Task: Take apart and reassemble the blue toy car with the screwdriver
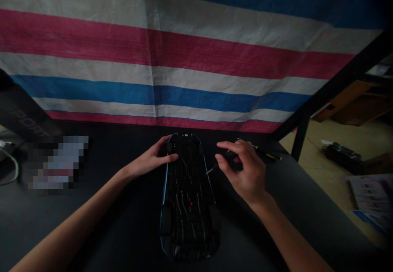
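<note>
A black toy car (pixel 188 198) lies upside down on the dark table (pixel 92 223), its underside facing up, with blue trim along its edges. My left hand (pixel 152 159) grips the car's far left corner, thumb on the underside and fingers curled round the edge. My right hand (pixel 242 167) hovers just right of the car, closed round a small screwdriver (pixel 215 166) whose metal tip points at the car's right side. The tip looks close to the chassis; whether it touches is unclear.
A striped red, white and blue tarp (pixel 172 59) hangs behind the table. A yellow-and-black tool (pixel 270 154) lies behind my right hand. A blurred-out patch (pixel 58 161) and a white cable (pixel 12 165) are at the left. Black table frame (pixel 331 88) and floor clutter at the right.
</note>
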{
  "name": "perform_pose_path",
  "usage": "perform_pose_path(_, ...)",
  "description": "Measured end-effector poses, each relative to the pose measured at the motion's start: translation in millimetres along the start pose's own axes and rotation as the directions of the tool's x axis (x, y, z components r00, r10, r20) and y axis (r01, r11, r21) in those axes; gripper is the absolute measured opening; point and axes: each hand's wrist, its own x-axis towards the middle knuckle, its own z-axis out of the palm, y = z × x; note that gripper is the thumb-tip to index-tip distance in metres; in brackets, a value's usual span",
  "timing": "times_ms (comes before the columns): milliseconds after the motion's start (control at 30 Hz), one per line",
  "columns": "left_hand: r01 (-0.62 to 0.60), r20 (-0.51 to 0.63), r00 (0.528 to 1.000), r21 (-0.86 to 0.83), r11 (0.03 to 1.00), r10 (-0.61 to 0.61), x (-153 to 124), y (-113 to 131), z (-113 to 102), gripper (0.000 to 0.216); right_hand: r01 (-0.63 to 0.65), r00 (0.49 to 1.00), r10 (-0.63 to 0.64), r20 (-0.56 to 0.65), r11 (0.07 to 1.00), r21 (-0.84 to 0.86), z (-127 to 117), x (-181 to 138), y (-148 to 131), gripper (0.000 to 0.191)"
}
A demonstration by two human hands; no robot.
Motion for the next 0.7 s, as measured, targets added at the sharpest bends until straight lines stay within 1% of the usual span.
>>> perform_pose_path(67, -0.014, 0.002, 1.000, 0.018, 1.000, 0.014, 0.0, 0.4, -0.3, 0.082, -0.026, 1.000, 0.026, 0.007, 0.999, 0.021, -0.4, 0.1, -1.2, 0.026)
perform_pose_path(133, -0.017, 0.001, 1.000, 0.031, 0.999, 0.017, 0.1, -0.3, -0.9, 0.082, -0.043, 0.998, 0.040, 0.043, 0.996, 0.077, -0.6, 0.0, -2.1, 0.033)
perform_pose_path(200, -0.011, 0.000, 1.000, 0.035, 0.999, 0.011, 0.0, -1.7, -1.6, 0.082, -0.043, 0.997, 0.038, 0.062, 0.996, 0.075, -0.6, 0.1, -2.1, 0.039)
perform_pose_path(233, -0.008, 0.002, 1.000, 0.034, 0.999, 0.008, -0.1, -2.3, -1.9, 0.082, -0.043, 0.997, 0.040, 0.060, 0.998, 0.050, -0.4, 0.2, -1.7, 0.038)
perform_pose_path(300, -0.004, 0.007, 1.000, 0.032, 0.999, 0.004, -0.5, -2.8, -2.0, 0.080, -0.046, 0.998, 0.046, 0.031, 0.999, -0.006, 0.1, 0.6, -1.2, 0.031)
perform_pose_path(367, -0.004, 0.008, 1.000, 0.034, 0.999, 0.004, -0.9, -2.0, -1.5, 0.080, -0.049, 0.999, 0.050, 0.010, 0.999, -0.018, 0.4, 1.5, -1.4, 0.027)
perform_pose_path(500, -0.002, 0.004, 1.000, 0.028, 1.000, 0.002, -1.3, 2.1, 0.4, 0.081, -0.039, 0.998, 0.036, 0.049, 0.998, 0.056, -1.6, 3.5, -4.2, 0.035)
perform_pose_path(567, -0.002, 0.008, 1.000, 0.024, 1.000, 0.002, -1.2, 3.7, 1.0, 0.081, -0.028, 0.999, 0.026, 0.045, 0.998, 0.051, -3.5, 4.6, -5.5, 0.035)
perform_pose_path(700, 0.006, 0.008, 1.000, 0.024, 1.000, -0.006, -1.2, 4.3, 1.2, 0.083, -0.040, 0.999, 0.040, 0.001, 0.999, -0.001, -5.8, 7.2, -7.8, 0.021)
